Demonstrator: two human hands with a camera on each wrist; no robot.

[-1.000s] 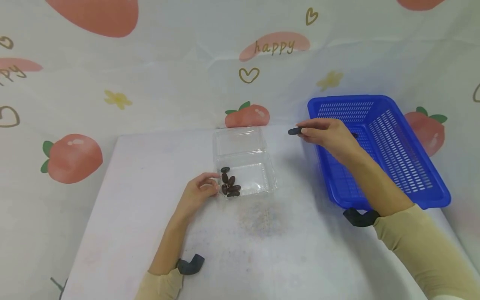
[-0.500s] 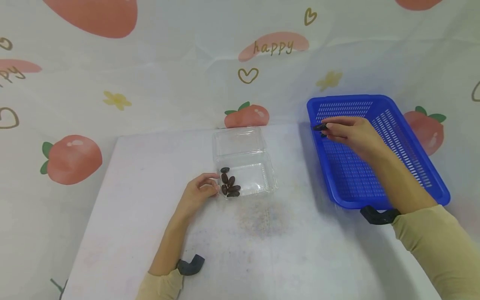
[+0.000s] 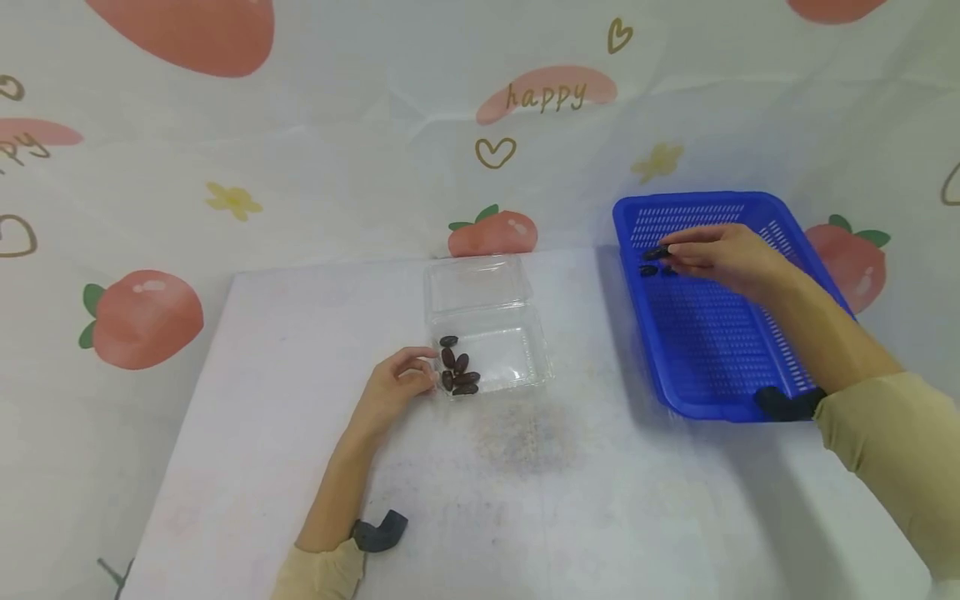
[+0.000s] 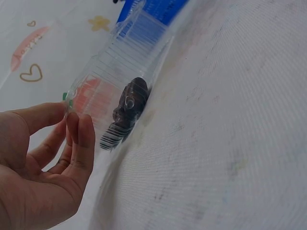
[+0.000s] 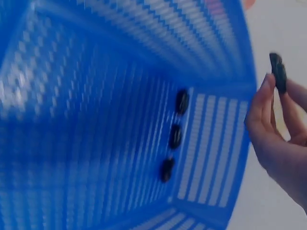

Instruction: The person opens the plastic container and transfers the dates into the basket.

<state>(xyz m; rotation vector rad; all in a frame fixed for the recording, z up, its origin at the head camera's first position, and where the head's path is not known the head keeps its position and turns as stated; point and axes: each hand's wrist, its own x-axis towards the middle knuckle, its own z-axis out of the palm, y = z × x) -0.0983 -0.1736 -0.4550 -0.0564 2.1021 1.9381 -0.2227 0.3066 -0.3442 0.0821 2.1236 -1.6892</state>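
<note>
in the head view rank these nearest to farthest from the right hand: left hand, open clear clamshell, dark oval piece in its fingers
1. Dark oval piece: pinched in the right hand's fingertips.
2. Open clear clamshell: left of the blue basket.
3. Left hand: at the clamshell's left edge.

Between the see-through box (image 3: 501,358) and the blue basket (image 3: 697,342), a lane is left toward the far edge of the desk (image 3: 600,500). At the desk's far right corner, low passage is blocked by the basket; its far end is obstructed from above by the right hand (image 3: 723,254). The box's left side is barred by the left hand (image 3: 397,387); inside, its left part is taken up by dark oval pieces (image 3: 461,364).
</note>
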